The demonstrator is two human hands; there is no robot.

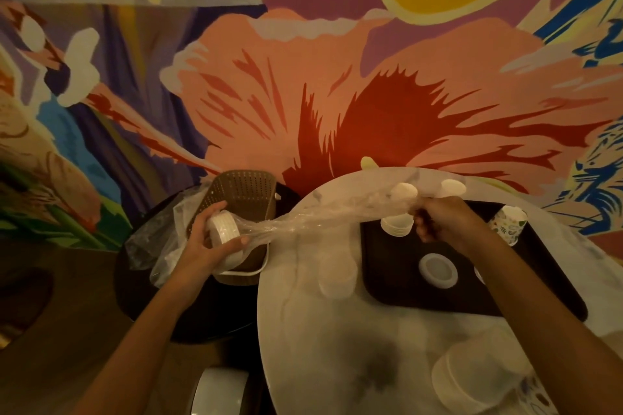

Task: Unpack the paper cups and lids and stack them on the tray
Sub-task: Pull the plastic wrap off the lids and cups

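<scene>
At the far left, a crumpled plastic bag [148, 246] lay on a dark round table [202, 320], with a brown perforated basket [242, 194] just beside it. The person's left hand [205, 246] was in front of the basket, its fingers [215, 209] curled round a stack of lids [224, 232], white and held on edge, still inside the mouth of a clear plastic wrap [303, 219]. The wrap stretched taut to the right, above the near edge of a white round table [320, 347], to the right hand [441, 219]. That hand was closed into a fist, its fingers pinching the far end of the wrap.

Below the right hand, a dark tray [404, 293] sat on the white table. A stack of white cups [397, 225] stood upside down at the tray's far left corner, touching the wrap. A single lid [438, 270] lay flat near the tray's middle, and a patterned cup [509, 222] stood at the far right corner. At the table's near right, another pile of lids [472, 381] was too blurred to make out well. A bright painted mural [337, 77] filled the wall behind.
</scene>
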